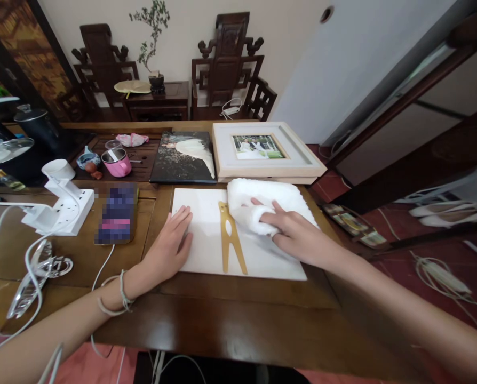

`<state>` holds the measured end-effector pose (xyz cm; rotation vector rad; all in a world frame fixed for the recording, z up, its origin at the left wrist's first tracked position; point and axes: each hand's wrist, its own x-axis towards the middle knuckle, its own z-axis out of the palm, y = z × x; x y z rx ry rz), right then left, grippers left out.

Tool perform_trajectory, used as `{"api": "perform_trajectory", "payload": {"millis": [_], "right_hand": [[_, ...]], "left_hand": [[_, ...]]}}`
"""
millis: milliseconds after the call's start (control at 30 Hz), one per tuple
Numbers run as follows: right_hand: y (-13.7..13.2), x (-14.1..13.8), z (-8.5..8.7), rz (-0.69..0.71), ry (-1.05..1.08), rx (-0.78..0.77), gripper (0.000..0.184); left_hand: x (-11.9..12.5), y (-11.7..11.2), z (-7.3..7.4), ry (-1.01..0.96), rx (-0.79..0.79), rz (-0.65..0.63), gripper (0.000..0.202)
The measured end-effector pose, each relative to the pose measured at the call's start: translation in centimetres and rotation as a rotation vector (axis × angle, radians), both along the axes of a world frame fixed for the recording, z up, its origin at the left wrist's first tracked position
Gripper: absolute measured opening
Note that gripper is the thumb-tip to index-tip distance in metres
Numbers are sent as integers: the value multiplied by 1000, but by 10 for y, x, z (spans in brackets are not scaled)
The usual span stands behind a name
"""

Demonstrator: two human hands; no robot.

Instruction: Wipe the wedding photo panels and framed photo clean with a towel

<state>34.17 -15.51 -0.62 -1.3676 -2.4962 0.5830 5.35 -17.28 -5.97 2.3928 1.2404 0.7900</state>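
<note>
A white panel [206,234] lies flat on the wooden table [222,314], with a gold Y-shaped stand piece [229,242] on its surface. My left hand [172,242] rests flat on the panel's left edge, fingers stretched out. My right hand [290,229] presses a bunched part of a white fluffy cloth [254,205] against the panel's right half, thumb and fingers closed around the cloth. The rest of the cloth spreads toward the panel's far right corner.
Behind the panel lie a white framed photo [262,152] and a dark photo print [184,157]. To the left are a phone [116,213], a white power strip [64,205] with cables, a pink mug [116,162] on a tea tray, and a kettle [38,125]. Carved chairs stand behind.
</note>
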Motion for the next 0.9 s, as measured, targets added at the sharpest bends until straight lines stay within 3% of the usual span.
{"api": "perform_trajectory", "payload": {"millis": [267,333,400,500,667,767,900], "right_hand": [[-81,26,38,67,-118,-227,38],[-90,32,43,68,-114,-252,38],[-83,35,42,43,-129,-265,38],[-48,33,30,-31,-138,-216,39],[7,0,11,-35,-160,-38,33],[-3,-28,11,-5,-195,-17,42],[-58,-48,28,79,-231,-140,53]], "left_hand": [[0,0,-1,1,11,1,43],[0,0,-1,1,13,0,43],[0,0,0,2,8,1,43],[1,0,1,8,-4,4,43],[1,0,2,24,-7,5,43],[1,0,2,28,-5,8,43],[1,0,2,34,-9,1,44]]}}
